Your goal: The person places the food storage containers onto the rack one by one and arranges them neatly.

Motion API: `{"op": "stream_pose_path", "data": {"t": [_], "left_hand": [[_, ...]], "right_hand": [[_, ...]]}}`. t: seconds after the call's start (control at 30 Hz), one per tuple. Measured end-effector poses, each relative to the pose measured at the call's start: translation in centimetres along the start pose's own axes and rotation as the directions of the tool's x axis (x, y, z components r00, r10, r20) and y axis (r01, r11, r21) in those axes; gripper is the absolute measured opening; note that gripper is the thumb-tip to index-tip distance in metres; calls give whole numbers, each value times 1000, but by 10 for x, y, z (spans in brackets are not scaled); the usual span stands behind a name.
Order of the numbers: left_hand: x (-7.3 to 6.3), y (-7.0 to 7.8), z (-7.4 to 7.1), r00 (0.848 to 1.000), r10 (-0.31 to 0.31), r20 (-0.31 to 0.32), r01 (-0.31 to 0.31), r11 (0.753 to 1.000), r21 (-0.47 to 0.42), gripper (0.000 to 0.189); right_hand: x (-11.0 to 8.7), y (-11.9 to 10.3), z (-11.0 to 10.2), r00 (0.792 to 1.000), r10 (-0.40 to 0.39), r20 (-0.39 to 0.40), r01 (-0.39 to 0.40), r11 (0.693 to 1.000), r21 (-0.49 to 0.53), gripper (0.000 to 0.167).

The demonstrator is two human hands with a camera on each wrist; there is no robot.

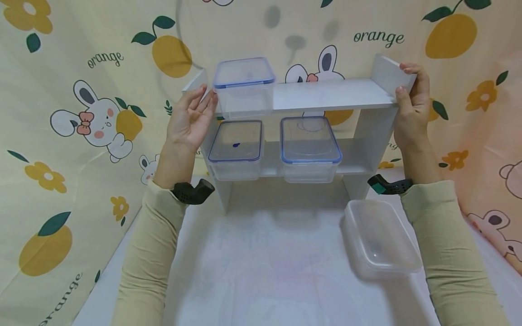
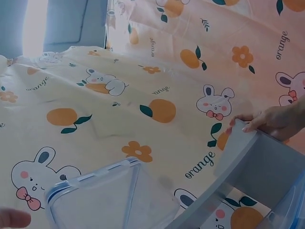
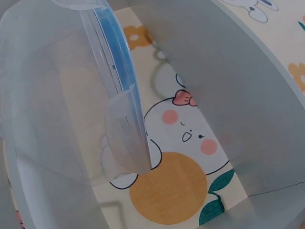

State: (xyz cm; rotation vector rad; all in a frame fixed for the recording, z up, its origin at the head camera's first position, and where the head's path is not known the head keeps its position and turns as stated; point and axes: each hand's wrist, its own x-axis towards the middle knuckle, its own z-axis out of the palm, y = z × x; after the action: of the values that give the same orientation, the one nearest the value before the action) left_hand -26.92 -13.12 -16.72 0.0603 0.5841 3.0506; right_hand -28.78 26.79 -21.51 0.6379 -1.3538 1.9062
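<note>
At the left end of a white shelf unit (image 1: 332, 93), my left hand (image 1: 189, 120) has its palm partly facing me. Its fingertips overlap the end panel and reach the left side of a clear box with a blue-edged lid (image 1: 244, 72) on the top board. The left wrist view shows one fingertip (image 2: 14, 218) beside that lidded box (image 2: 95, 200). My right hand (image 1: 413, 106) grips the raised right end panel (image 1: 393, 74), thumb on the near side and fingers over its edge. Two more lidded boxes, the left (image 1: 235, 142) and the right (image 1: 311, 142), sit on the middle board.
An open clear plastic container (image 1: 381, 235) rests on the white table (image 1: 281, 267), right of centre, beside my right forearm. A curtain (image 1: 98, 181) printed with rabbits and oranges hangs behind the shelf and along both sides.
</note>
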Motion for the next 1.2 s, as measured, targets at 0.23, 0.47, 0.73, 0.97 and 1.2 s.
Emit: {"op": "stream_pose_path", "data": {"t": [0.23,0.47,0.73,0.97,1.2], "left_hand": [[-8,-6,0,997,58,51,-63,993,99,54],[-27,-17,1,973,185,139,-228,876,426,46],[-35,-34,-15,793,385,472,-591,300,749,41],[-36,-47,-21,603,385,698,-676,-217,704,47],[-32,-65,-23,464,193,865,-559,-693,455,53]], "right_hand": [[-2,1,0,1000,2,0,-2,1000,12,29],[-1,1,-1,1000,-2,-7,2,1000,9,29],[-1,1,0,1000,-5,-4,5,1000,-3,29],[0,2,0,1000,-1,-5,1,1000,-1,30],[-1,2,0,1000,9,-11,-9,1000,16,30]]}}
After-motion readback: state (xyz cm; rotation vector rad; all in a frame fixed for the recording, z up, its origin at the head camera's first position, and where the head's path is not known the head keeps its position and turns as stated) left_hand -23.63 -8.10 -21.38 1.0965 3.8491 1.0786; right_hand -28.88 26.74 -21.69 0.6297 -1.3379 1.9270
